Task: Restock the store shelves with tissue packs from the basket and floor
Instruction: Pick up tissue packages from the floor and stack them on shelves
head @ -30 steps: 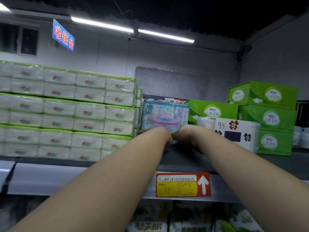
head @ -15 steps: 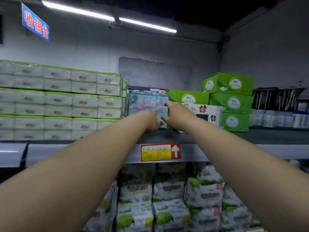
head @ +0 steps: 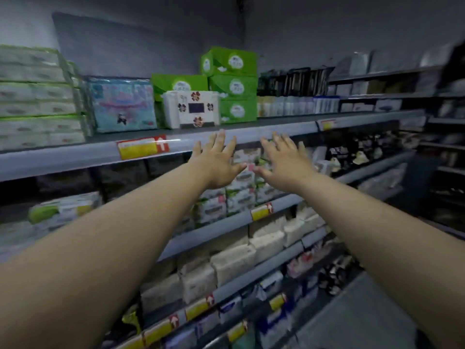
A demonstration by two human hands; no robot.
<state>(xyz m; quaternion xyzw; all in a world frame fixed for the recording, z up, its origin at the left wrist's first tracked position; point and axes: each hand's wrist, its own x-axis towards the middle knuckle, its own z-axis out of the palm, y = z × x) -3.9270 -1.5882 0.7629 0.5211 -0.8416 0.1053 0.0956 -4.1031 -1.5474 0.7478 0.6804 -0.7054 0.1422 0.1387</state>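
Stock standing on top shelf point(head: 75, 157)
Your left hand point(head: 216, 159) and right hand point(head: 284, 157) hover released, fingers spread, mid-frame; the blue tissue pack point(head: 123, 105) stands upper left. Take the next pack squarely, two-handed.

Noted an orange-and-yellow price label point(head: 143, 147) with a white arrow up left, a smaller yellow label point(head: 261, 212) lower right. Noted dark upright packets point(head: 294, 79) above pale blurred containers point(head: 297, 105), against a grey wall point(head: 314, 26).
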